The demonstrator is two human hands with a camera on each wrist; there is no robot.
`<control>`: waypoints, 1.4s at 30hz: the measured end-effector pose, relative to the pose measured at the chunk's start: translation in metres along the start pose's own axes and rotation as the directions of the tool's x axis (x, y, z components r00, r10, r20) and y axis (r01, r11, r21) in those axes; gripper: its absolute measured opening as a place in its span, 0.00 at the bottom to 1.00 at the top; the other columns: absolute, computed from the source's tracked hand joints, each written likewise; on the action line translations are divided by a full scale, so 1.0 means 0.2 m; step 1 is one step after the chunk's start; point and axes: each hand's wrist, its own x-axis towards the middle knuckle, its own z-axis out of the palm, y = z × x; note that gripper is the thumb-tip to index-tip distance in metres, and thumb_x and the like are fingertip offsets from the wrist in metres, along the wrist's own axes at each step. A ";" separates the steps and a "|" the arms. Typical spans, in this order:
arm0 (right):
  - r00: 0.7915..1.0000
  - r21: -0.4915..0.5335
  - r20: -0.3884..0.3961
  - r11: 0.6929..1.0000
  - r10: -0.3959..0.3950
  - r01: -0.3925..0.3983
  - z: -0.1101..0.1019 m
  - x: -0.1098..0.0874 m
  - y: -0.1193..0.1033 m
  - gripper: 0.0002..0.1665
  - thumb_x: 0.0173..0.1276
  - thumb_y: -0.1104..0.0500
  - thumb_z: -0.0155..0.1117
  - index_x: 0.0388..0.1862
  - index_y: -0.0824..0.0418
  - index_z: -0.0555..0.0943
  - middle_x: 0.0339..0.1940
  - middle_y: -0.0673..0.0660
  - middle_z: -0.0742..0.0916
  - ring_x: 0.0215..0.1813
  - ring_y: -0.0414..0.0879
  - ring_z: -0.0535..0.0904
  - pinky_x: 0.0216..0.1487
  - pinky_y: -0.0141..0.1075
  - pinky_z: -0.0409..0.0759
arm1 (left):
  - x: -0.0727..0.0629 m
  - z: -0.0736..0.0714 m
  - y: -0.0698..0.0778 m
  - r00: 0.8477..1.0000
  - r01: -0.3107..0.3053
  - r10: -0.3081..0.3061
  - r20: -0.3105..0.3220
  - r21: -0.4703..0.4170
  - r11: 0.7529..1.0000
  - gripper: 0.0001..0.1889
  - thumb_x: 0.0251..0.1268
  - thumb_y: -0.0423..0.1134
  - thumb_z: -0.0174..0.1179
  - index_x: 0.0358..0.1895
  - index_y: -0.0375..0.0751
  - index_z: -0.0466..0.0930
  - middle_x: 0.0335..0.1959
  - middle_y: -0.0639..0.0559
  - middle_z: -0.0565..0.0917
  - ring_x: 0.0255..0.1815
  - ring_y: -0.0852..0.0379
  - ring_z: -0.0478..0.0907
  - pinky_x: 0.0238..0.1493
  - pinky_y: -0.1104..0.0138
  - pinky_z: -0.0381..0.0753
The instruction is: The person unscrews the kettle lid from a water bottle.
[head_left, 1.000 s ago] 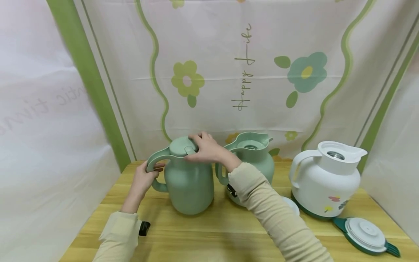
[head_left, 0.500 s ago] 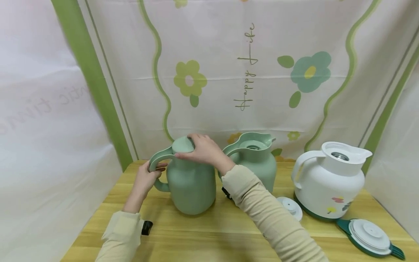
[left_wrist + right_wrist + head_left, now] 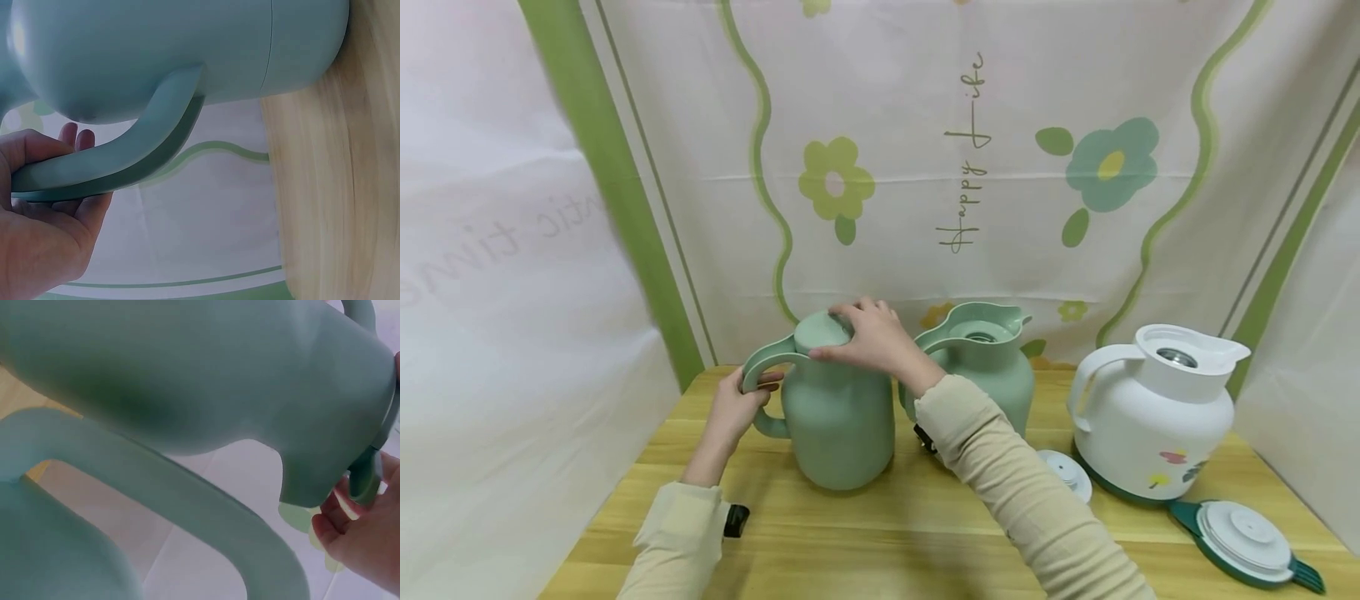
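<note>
A green thermos jug (image 3: 838, 425) stands upright on the wooden table. My left hand (image 3: 733, 408) grips its handle (image 3: 112, 162), with the fingers wrapped beneath and the thumb over the top in the left wrist view. On the jug's mouth sits a round green lid (image 3: 816, 332). My right hand (image 3: 880, 337) holds this lid from the right, thumb at the near edge and fingers across the far side. The right wrist view shows a green tab (image 3: 365, 478) of the lid by those fingers. The right hand covers the jug's spout side in the head view.
A second green jug (image 3: 1000, 375), lidless, stands close on the right, partly behind my right forearm. Farther right are a lidless white jug (image 3: 1157, 417), a white-and-green lid (image 3: 1247, 537) and a small white lid (image 3: 1067, 475). Printed fabric (image 3: 910, 208) hangs behind the table.
The lid has turned on the jug, and the tab that showed at its front is now under my right hand. That hand's fingers have shifted along the lid. My left hand keeps its grip.
</note>
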 end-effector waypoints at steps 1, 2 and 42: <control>1.000 -0.008 0.003 1.000 -0.012 0.012 0.00 0.00 0.00 0.44 0.56 0.32 0.64 0.68 0.51 0.70 0.67 0.58 0.74 0.64 0.56 0.67 0.68 0.49 0.62 | 0.00 0.00 0.00 1.000 0.000 0.000 0.000 -0.004 1.000 0.25 0.59 0.25 0.46 0.62 0.33 0.71 0.59 0.35 0.79 0.61 0.40 0.76 0.59 0.54 0.75; 1.000 -0.013 0.011 1.000 -0.023 0.023 -0.01 0.01 0.01 0.43 0.57 0.33 0.64 0.68 0.52 0.70 0.67 0.58 0.75 0.65 0.56 0.67 0.69 0.49 0.61 | 0.00 0.00 0.00 1.000 0.000 0.000 0.001 -0.004 1.000 0.25 0.59 0.25 0.46 0.62 0.33 0.70 0.59 0.35 0.78 0.61 0.40 0.76 0.60 0.52 0.74; 1.000 -0.070 0.008 0.997 0.014 -0.013 0.00 -0.03 -0.04 0.44 0.62 0.39 0.60 0.70 0.63 0.66 0.69 0.61 0.70 0.70 0.58 0.61 0.72 0.50 0.59 | -0.01 0.01 0.00 1.000 0.020 -0.020 -0.016 -0.004 1.000 0.24 0.59 0.26 0.46 0.61 0.33 0.72 0.58 0.37 0.80 0.60 0.40 0.77 0.59 0.53 0.74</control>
